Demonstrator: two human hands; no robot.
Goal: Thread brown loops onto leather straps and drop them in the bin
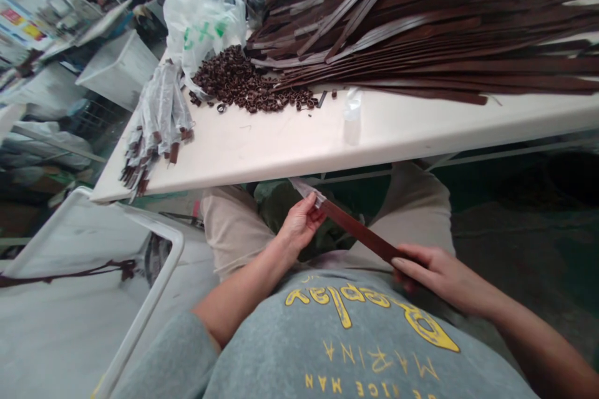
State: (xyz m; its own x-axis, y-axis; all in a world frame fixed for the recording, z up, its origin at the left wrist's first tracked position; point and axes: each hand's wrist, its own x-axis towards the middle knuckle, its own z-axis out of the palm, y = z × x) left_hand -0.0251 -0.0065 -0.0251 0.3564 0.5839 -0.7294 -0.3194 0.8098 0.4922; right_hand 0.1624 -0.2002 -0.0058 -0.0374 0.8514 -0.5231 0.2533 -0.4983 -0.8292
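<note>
A flat dark brown strap point(358, 229) stretches between my two hands above my lap. My left hand point(302, 221) pinches its far end, where a piece of clear plastic wrap point(307, 189) sticks out past the fingers. Around the strap's nearer end, my right hand point(425, 268) is closed, thumb on top. The strap slants down from left to right. Whether it continues beyond my right hand is hidden.
Ahead is a pale table point(281, 149) with a heap of small brown loops point(248, 84), many long brown straps point(421, 43), plastic-wrapped strap bundles point(161, 112), a white plastic bag point(201, 25) and a small translucent bottle point(352, 117). A white bin point(175, 249) stands at left.
</note>
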